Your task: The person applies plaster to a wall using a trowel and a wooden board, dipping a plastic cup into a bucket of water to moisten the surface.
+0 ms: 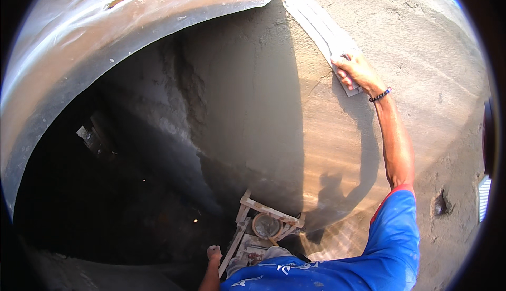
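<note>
My right arm reaches up, and my right hand [359, 74] is closed around the grip of a long plastering trowel [319, 26]. The trowel's pale flat blade lies slanted against the sunlit plastered wall [337, 138]. Low down on the left, my left hand [213, 253] hangs beside a wooden frame, away from the wall. Its fingers are curled, and whether they hold anything is hidden.
Below me stands a wooden frame [269, 210] with a bucket [266, 225] of grey mix in it. A translucent sheet [105, 38] hangs across the upper left. Deep shadow fills the left side. The wall has a small hole [441, 204] at lower right.
</note>
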